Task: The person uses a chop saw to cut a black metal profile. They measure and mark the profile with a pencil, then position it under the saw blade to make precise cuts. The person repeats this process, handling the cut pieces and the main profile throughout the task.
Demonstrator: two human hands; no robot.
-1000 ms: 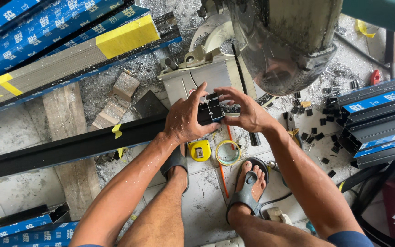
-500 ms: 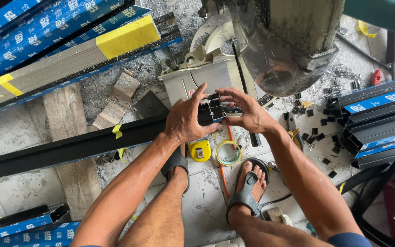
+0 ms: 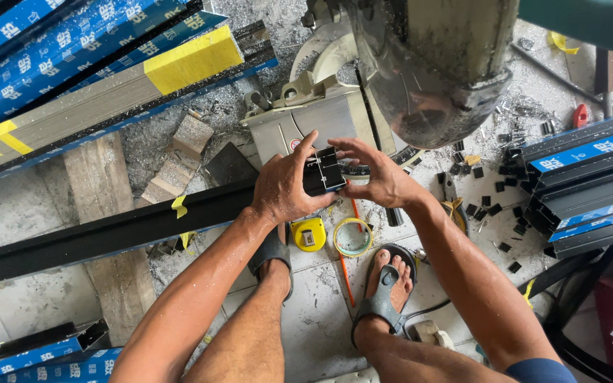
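Note:
My left hand (image 3: pixel 289 186) grips the end of a long black aluminium profile (image 3: pixel 108 234) that runs off to the left across the floor. Its cut end (image 3: pixel 323 170) faces up between my two hands. My right hand (image 3: pixel 377 177) touches that end from the right, fingers curled around its edge. Both hands are in front of the base (image 3: pixel 306 124) of a mitre saw, whose grey motor housing (image 3: pixel 434 71) hangs just above them.
A yellow tape measure (image 3: pixel 308 234), a roll of tape (image 3: pixel 352 236) and an orange pencil (image 3: pixel 345 276) lie by my sandalled feet. Blue-wrapped profiles are stacked at the upper left (image 3: pixel 72 64) and right (image 3: pixel 583 177). Small black offcuts (image 3: pixel 491 206) and wood blocks (image 3: pixel 179 156) litter the floor.

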